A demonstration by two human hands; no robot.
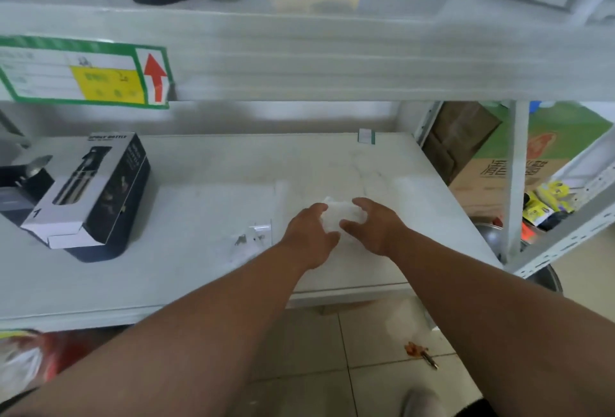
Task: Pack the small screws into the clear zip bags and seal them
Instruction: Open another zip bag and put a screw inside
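Both hands meet over a small clear zip bag (339,213), lifted just above the shelf (199,283). Left hand (307,233) pinching the bag's left edge, right hand (372,226) curled round its right edge — each grip pressed onto the plastic, not spread. Cannot tell whether screws are already inside; the bag reads only as a pale blur between the fingers.

Probably the opening or sealing stage. Best done by keeping the mouth upward and level, thumbs running along the zip strip from one end to the other, pressing until the whole line closes — no gaps left at the corners.

Left of the bag, a few loose screws (240,239) on the shelf, just beside another clear bag (261,229) lying flat. Farther left of the bag, a boxed spray bottle (96,193). Worth keeping the held bag clear of those screws to avoid scattering them.
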